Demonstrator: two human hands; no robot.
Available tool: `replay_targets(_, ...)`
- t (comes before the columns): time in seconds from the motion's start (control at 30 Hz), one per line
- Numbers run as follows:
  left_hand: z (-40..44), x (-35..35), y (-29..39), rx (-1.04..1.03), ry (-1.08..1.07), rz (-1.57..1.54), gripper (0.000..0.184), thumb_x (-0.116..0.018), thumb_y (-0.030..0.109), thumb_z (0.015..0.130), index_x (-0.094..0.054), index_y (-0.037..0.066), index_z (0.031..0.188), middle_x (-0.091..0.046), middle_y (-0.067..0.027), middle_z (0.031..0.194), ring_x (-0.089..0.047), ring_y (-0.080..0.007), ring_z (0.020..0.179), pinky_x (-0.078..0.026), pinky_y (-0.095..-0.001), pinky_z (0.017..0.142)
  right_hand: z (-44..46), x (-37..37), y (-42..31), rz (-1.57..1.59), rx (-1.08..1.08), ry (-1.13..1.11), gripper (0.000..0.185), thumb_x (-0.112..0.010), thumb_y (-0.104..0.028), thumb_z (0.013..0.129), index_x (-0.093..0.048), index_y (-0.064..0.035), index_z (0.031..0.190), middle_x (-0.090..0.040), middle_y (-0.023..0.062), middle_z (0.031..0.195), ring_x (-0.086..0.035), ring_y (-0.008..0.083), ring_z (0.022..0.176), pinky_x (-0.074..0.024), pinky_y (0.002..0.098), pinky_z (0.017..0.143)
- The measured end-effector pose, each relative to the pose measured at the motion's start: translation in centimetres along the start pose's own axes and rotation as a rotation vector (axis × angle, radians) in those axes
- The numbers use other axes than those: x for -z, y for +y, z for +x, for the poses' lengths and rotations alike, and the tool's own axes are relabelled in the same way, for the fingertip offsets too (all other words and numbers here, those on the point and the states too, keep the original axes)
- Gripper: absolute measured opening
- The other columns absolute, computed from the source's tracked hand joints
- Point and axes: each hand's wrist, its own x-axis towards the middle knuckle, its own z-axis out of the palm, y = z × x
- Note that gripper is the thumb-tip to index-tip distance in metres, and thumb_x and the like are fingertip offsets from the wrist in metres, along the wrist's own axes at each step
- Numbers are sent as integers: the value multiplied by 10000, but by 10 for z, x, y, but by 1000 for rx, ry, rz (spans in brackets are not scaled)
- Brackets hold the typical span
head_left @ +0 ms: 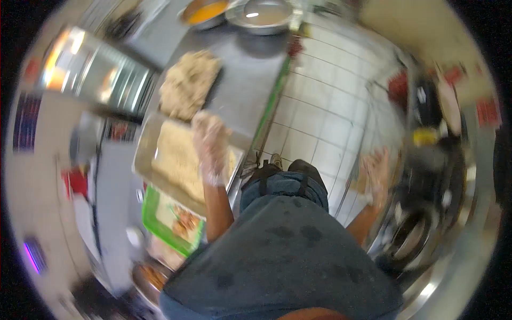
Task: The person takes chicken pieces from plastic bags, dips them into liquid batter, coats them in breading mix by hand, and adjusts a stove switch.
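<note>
My left hand (211, 146), in a clear plastic glove dusted with pale crumbs, is raised over a metal tray (140, 152) of fine pale yellow crumbs (178, 149). Its fingers look curled closed, but blur hides what is in them, if anything. Just beyond the hand, a big heap of pale crumb-coated pieces (188, 85) lies on the steel counter (242, 80). Out to the other side, my right hand (376, 169), also gloved, hangs over the floor near the stove side. Its fingers are spread, with nothing seen in them.
A green-rimmed container (152, 218) with orange-brown pieces stands near the tray, with a metal bowl (146, 280) of food behind it. At the counter's far end are a bowl of orange contents (205, 13) and a silver basin (261, 16). A dark round pan (410, 237) sits right.
</note>
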Motion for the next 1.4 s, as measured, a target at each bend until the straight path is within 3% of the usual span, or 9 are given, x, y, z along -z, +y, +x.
replay_targets(0.07,12,15,-1,41,-19,16,289,-630,148,893,-473,88,1129,-516,2,831,-539,-110,714,-508,-268,630,-2,2,10,-23,-25,-20,766,-653,-99,880,-198,-87,1496,-355,230,1434,-516,311,1185,-490,424,962)
replay_targets(0.33,-40,102,-29,32,231,-76,442,-732,71,828,-548,-6,1222,-653,-126,1080,-655,-173,893,-541,-282,620,40,-52,-18,-53,-59,-463,691,-637,-167,908,-258,-107,1482,-376,227,1421,-476,340,1235,-456,467,1001)
replay_targets(0.5,-63,125,-43,59,738,132,260,-726,90,825,-631,-33,1034,-687,-103,876,-643,-144,699,-518,-262,540,145,-168,-59,-281,115,-764,584,-609,-209,932,-354,-114,1449,-449,185,1394,-507,297,1206,-444,448,968)
replay_targets(0.67,-150,153,-8,-1,1116,309,178,-706,181,845,-660,10,867,-635,-38,691,-567,-99,546,-479,-243,497,127,-243,-90,-282,306,-1099,606,-646,-244,909,-379,-94,1432,-465,182,1381,-509,271,1203,-456,410,959)
replay_targets(0.87,-237,264,5,-301,1321,776,141,-717,185,818,-664,55,829,-631,-6,676,-579,-148,594,-488,-311,549,68,-351,-68,-293,390,-1480,575,-653,-189,908,-409,-89,1418,-504,150,1343,-537,210,1121,-461,350,937)
replay_targets(0.93,-275,328,-11,-186,1367,1046,222,-725,248,792,-658,61,891,-660,-40,786,-608,-185,690,-503,-328,620,3,-376,-63,-324,374,-1539,564,-656,-173,907,-421,-88,1413,-534,132,1309,-554,189,1068,-468,328,919)
replay_targets(1.03,-309,423,-27,615,1179,1357,423,-700,362,761,-630,43,1029,-661,-157,1031,-633,-297,898,-519,-394,784,-83,-409,-29,-334,421,-1673,552,-659,-157,906,-435,-86,1405,-568,112,1261,-568,165,1008,-478,291,880)
replay_targets(1.23,-274,477,-30,531,1218,1440,485,-690,398,763,-618,20,1059,-654,-232,1012,-644,-386,934,-518,-443,840,-202,-443,26,-401,204,-1707,531,-641,-107,910,-434,-73,1398,-564,121,1260,-571,164,1026,-481,289,850)
replay_targets(1.4,-267,516,-49,642,1003,1416,353,-533,346,876,-612,25,999,-650,-228,958,-644,-383,928,-506,-465,821,-248,-442,40,-511,344,-1611,555,-648,-172,907,-419,-68,1402,-555,134,1271,-582,210,1063,-501,321,842)
